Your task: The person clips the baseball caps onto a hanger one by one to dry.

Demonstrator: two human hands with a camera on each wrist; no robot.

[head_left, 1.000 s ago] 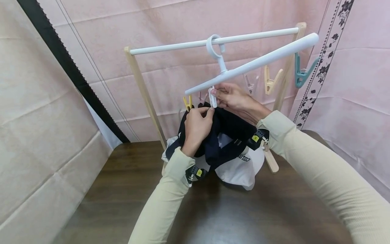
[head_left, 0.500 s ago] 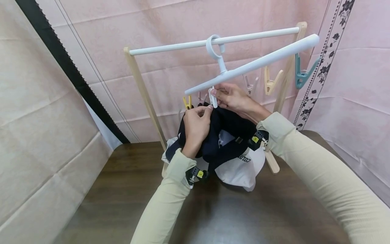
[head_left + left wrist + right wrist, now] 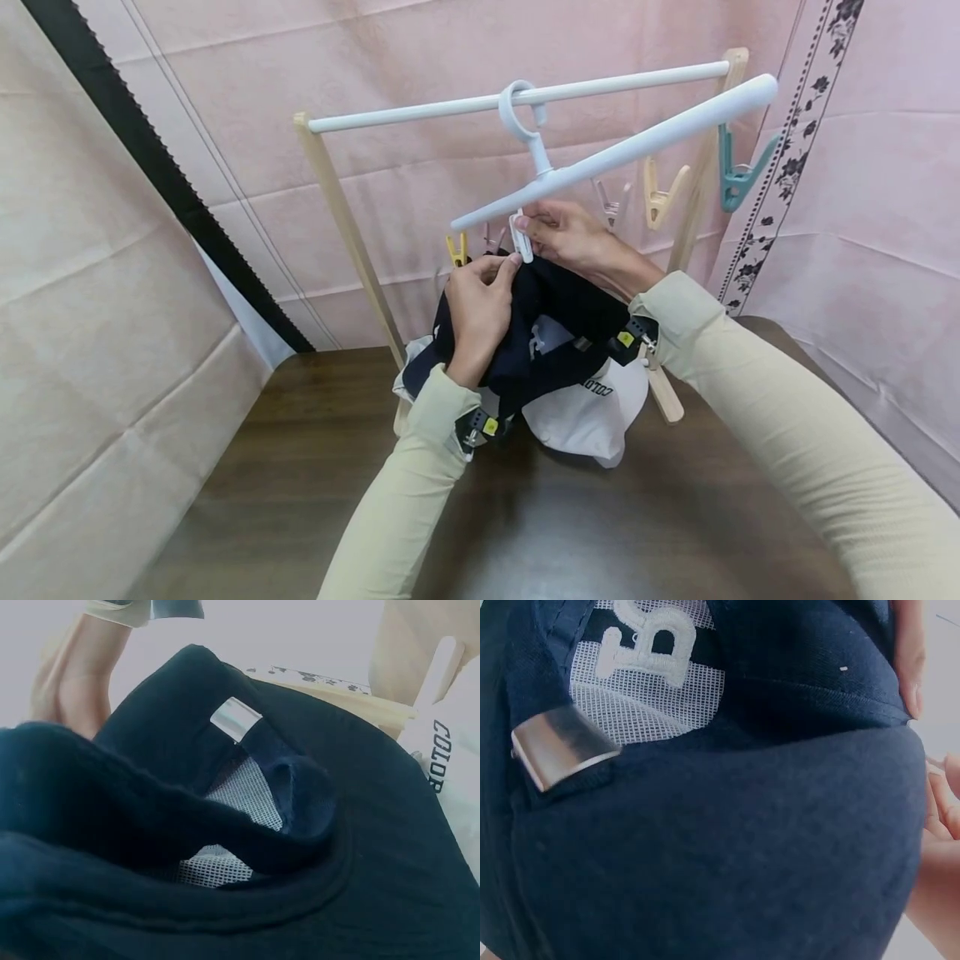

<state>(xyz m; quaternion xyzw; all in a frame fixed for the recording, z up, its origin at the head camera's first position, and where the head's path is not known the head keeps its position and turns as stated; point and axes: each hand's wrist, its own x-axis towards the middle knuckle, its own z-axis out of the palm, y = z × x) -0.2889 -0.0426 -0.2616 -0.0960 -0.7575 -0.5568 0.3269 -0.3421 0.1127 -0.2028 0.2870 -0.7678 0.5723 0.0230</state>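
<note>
My left hand (image 3: 478, 312) pinches the upper edge of a navy cap (image 3: 528, 367) between thumb and forefinger. A white clothespin (image 3: 521, 240) stands at that edge, just below the hanger's low end, and my right hand (image 3: 573, 237) pinches it. The cap's adjustable strap carries a metal buckle (image 3: 236, 718), seen in both wrist views. Through the opening, the right wrist view shows mesh with white embroidery (image 3: 656, 649). A white fabric item (image 3: 581, 425) with black lettering lies beneath the cap. The cap hides much of both hands in the wrist views.
A pale blue hanger (image 3: 615, 154) hangs tilted from the white rod (image 3: 420, 111) of a wooden-legged rack. Yellow (image 3: 457, 249), cream (image 3: 663, 198) and teal clothespins (image 3: 738, 173) are around it, plus clear pink ones (image 3: 612, 204). Below is a brown wooden table (image 3: 322, 467); cloth sheets surround it.
The cap's strap and folds have shifted slightly upward. Both hands keep their pinches in nearly the same place, and the head view has drifted a little.
</note>
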